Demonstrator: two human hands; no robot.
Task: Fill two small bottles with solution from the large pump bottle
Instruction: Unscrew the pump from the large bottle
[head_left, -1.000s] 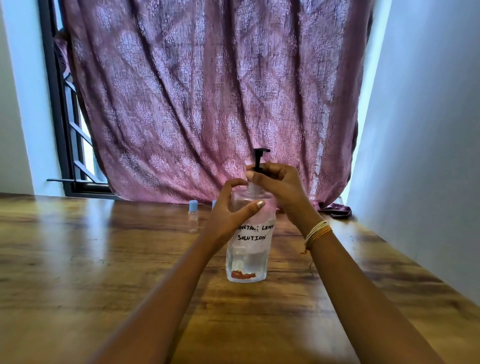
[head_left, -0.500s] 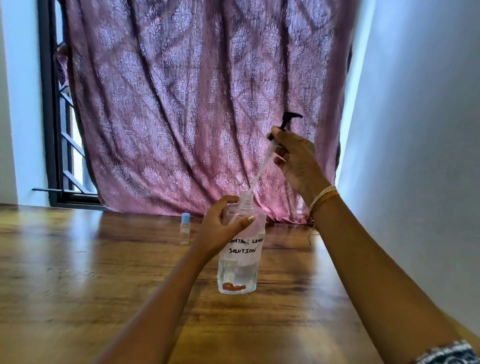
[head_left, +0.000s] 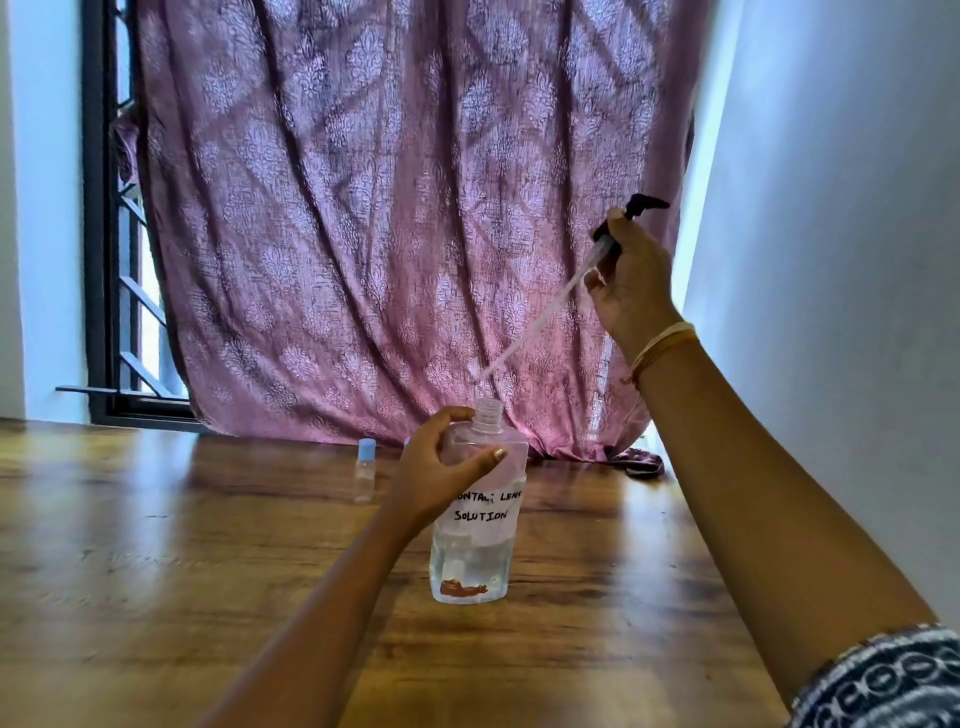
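Note:
The large clear bottle (head_left: 475, 540), with a handwritten "contact lens solution" label, stands upright on the wooden table (head_left: 156, 561) with its neck uncovered. My left hand (head_left: 441, 467) grips its shoulder. My right hand (head_left: 631, 280) holds the black pump head (head_left: 636, 208) up and to the right; its long clear tube (head_left: 540, 317) is out of the bottle, the tip just above the neck. One small bottle (head_left: 365, 470) with a blue cap stands behind on the left. A second blue cap (head_left: 407, 442) peeks out behind my left hand.
A pink patterned curtain (head_left: 395, 208) hangs behind the table and bunches on it at the back right. A white wall (head_left: 841, 260) runs close along the right side. A barred window (head_left: 124, 260) is at the back left.
My right hand has lifted the pump head up and to the right, drawing the tube fully out of the large bottle. My left hand keeps hold of the bottle.

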